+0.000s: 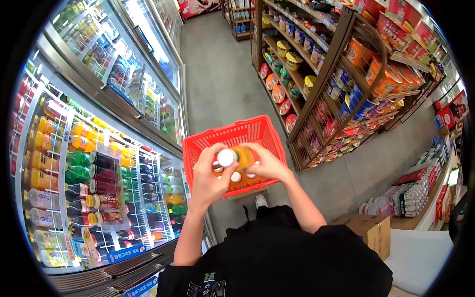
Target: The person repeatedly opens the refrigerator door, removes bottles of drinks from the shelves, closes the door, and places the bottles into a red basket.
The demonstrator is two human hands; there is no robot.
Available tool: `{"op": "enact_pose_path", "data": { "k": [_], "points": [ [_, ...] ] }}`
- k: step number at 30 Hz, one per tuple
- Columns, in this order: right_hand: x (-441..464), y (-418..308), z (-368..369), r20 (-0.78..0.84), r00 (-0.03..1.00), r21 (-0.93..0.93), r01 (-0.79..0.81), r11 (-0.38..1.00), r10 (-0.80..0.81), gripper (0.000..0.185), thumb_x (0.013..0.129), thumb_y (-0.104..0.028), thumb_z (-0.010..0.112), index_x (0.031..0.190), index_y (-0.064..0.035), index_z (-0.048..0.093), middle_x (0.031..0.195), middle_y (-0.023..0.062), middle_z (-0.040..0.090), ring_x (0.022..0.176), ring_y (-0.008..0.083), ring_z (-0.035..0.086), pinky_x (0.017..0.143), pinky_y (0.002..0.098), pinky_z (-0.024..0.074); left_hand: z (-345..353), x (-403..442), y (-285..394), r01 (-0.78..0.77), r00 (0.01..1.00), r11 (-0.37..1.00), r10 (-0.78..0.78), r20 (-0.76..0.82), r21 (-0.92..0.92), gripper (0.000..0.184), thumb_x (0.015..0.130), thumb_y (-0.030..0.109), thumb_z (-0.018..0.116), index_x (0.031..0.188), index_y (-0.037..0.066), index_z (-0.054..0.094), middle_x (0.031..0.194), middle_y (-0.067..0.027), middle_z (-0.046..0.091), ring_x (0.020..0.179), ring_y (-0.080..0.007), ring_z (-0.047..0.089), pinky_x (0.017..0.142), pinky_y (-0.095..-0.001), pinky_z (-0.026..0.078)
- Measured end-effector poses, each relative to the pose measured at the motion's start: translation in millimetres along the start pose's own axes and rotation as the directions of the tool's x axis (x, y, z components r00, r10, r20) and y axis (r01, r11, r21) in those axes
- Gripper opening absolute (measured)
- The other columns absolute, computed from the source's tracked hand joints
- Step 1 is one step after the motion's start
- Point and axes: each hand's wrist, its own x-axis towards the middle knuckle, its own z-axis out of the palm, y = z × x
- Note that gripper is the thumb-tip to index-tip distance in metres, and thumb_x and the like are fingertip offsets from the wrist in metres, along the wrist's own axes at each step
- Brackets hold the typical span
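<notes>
Above the red shopping basket [267, 129] I hold a juice bottle [243, 156] with a white cap and orange contents. The bottle is tilted, its cap turned toward the left. My left hand [210, 173] is closed around the cap end. Around the bottle's body, my right hand [264, 162] is curled from the other side. Below my hands, several more orange bottles [238, 184] with white caps stand in the basket, partly hidden by my hands.
On the left, a glass-door fridge [74, 163] displays rows of bottled drinks. A shelf of instant noodle cups [297, 59] stands on the right. Packs of bottled water [410, 193] and a cardboard box [368, 230] are at the lower right. Grey floor [213, 74] runs ahead.
</notes>
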Motion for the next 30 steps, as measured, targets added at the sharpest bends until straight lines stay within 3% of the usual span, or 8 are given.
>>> {"op": "enact_pose_path", "data": {
  "k": [3,6,8,9,12,17,25,30],
  "points": [
    [25,47,0,-0.045,0.998,-0.054,-0.043,0.998,0.041,0.072,0.068,-0.007,0.072,0.134,-0.0043,0.045,0.127,0.0166,0.055,0.118,0.0255,0.054,0.099,0.0352,0.0440,31,21,-53,0.126,0.992,0.983,-0.128,-0.004,-0.130,0.039,0.076,0.001,0.073,0.111,0.001,0.056,0.106,-0.0118,0.060,0.098,-0.0212,0.063,0.075,-0.0336,0.059],
    [43,100,7,0.002,0.990,0.132,-0.143,0.981,0.144,0.055,0.079,-0.002,0.061,0.132,-0.0039,0.049,0.113,0.0119,0.065,0.102,0.0246,0.063,0.088,0.0313,0.0506,58,30,-103,0.260,0.965,0.938,-0.261,0.024,-0.228,0.040,0.074,0.003,0.074,0.109,-0.001,0.057,0.107,-0.0132,0.060,0.099,-0.0222,0.063,0.076,-0.0336,0.057],
    [57,144,8,0.117,0.871,0.361,-0.485,0.796,0.477,0.048,0.081,-0.004,0.060,0.129,-0.0056,0.054,0.111,0.0099,0.065,0.095,0.0215,0.063,0.080,0.0319,0.0520,68,32,-115,0.178,0.981,0.984,-0.176,0.085,-0.015,0.040,0.074,0.002,0.074,0.110,-0.001,0.057,0.105,-0.0112,0.062,0.098,-0.0184,0.062,0.080,-0.0312,0.055],
    [62,165,12,0.110,0.814,0.472,-0.547,0.691,0.570,0.034,0.086,-0.013,0.060,0.119,-0.0050,0.060,0.105,0.0093,0.065,0.089,0.0184,0.062,0.073,0.0325,0.0516,76,30,-131,0.074,0.992,0.997,-0.076,0.104,0.017,0.042,0.072,0.003,0.075,0.109,-0.002,0.057,0.103,-0.0128,0.063,0.097,-0.0211,0.063,0.082,-0.0329,0.053],
    [72,153,13,0.127,0.679,0.476,-0.681,0.556,0.724,0.027,0.090,-0.023,0.058,0.109,-0.0039,0.063,0.101,0.0091,0.064,0.089,0.0179,0.061,0.073,0.0352,0.0509,87,28,-145,0.178,0.964,0.984,-0.178,0.200,0.019,0.041,0.072,0.005,0.074,0.109,-0.001,0.058,0.103,-0.0155,0.063,0.100,-0.0269,0.063,0.087,-0.0352,0.050],
    [77,183,31,0.176,0.632,0.191,-0.774,0.603,0.755,0.062,0.091,-0.057,0.048,0.111,0.0010,0.062,0.110,0.0167,0.064,0.102,0.0282,0.061,0.084,0.0425,0.0488,93,22,-151,0.121,0.930,0.984,-0.159,0.330,0.132,0.041,0.071,0.012,0.075,0.107,0.002,0.058,0.101,-0.0171,0.063,0.099,-0.0349,0.060,0.084,-0.0433,0.050],
    [70,187,44,0.345,0.606,0.227,-0.795,0.563,0.717,0.072,0.093,-0.065,0.033,0.133,-0.0069,0.051,0.143,0.0144,0.042,0.134,0.0303,0.034,0.108,0.0528,0.0242,102,11,-158,0.116,0.894,0.958,-0.216,0.393,0.264,0.041,0.071,0.014,0.076,0.106,0.001,0.059,0.104,-0.0192,0.063,0.097,-0.0373,0.060,0.082,-0.0471,0.049],
    [78,199,38,0.459,0.537,0.233,-0.841,0.488,0.708,0.070,0.097,-0.061,0.025,0.142,-0.0103,0.039,0.150,0.0128,0.033,0.139,0.0290,0.027,0.110,0.0532,0.0210,97,-5,-153,-0.010,0.951,0.957,-0.081,0.299,0.289,0.035,0.080,0.016,0.069,0.110,0.001,0.058,0.107,-0.0199,0.063,0.103,-0.0365,0.058,0.090,-0.0438,0.047]
  ]
}}
